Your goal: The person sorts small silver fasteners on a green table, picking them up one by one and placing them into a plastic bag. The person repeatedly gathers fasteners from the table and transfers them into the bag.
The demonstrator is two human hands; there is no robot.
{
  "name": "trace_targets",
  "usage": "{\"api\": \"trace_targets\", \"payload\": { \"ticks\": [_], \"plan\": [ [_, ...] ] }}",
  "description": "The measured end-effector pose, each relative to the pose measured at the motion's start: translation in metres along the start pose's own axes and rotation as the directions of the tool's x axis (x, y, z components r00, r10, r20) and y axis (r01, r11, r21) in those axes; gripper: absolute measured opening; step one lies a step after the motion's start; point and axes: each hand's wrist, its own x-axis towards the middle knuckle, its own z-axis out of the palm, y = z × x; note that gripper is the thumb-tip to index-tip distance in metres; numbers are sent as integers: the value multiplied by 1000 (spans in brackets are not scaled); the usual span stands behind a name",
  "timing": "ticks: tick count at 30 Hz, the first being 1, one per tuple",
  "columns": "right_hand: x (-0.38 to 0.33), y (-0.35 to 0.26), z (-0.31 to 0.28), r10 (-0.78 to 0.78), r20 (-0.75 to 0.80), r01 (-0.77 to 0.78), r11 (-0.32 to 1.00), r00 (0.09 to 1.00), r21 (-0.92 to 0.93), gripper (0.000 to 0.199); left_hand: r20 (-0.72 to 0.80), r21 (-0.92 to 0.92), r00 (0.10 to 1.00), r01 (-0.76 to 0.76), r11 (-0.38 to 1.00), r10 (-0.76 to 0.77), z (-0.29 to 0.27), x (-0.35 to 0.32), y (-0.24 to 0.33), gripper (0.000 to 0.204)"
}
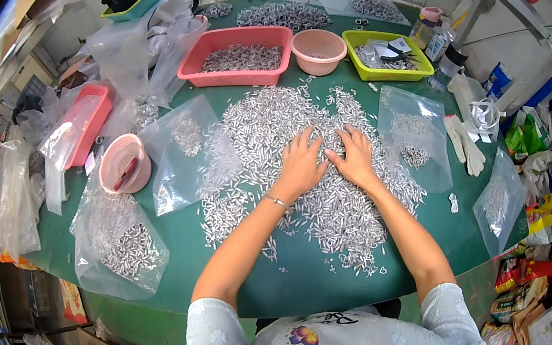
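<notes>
A wide heap of small, pointed silver metal pieces covers the middle of the green table. My left hand lies on the heap, fingers apart and pointing away from me. Close beside it, my right hand rests on the same pieces with its fingers spread, the two thumbs nearly meeting. Neither hand grips anything that I can see; what lies beneath the palms is hidden. A clear plastic bag with pieces in it lies left of the heap, and another clear bag lies on the right.
Behind the heap stand a pink tray of metal rings, a pink bowl and a yellow-green tray with tools. At left are a pink cup and a filled bag. White gloves lie at right, near bottles.
</notes>
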Motion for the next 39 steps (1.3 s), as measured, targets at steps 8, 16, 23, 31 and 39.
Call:
{"api": "trace_targets", "payload": {
  "ticks": [8, 16, 23, 31, 39],
  "plan": [
    [-14, -45, -26, -134, 176, 98, 976, 975, 195, 61, 106, -68, 994, -16, 998, 23, -17, -18, -13, 51],
    [-14, -34, -12, 5, 166, -14, 999, 986, 50, 62, 25, -13, 998, -49, 999, 50, -9, -23, -10, 48],
    [-25, -63, -17, -47, 143, 24, 987, 989, 157, 48, 30, -84, 997, -69, 994, 72, -26, -37, -9, 35],
    [-55, -108, -12, -201, 171, 158, 960, 965, 233, 48, 64, -85, 997, -43, 995, 49, -48, -75, -3, 40],
    [-106, -137, -39, -278, 333, 156, 924, 901, 350, 54, 101, -74, 994, -40, 996, 47, -77, -136, 17, 41]
  ]
}}
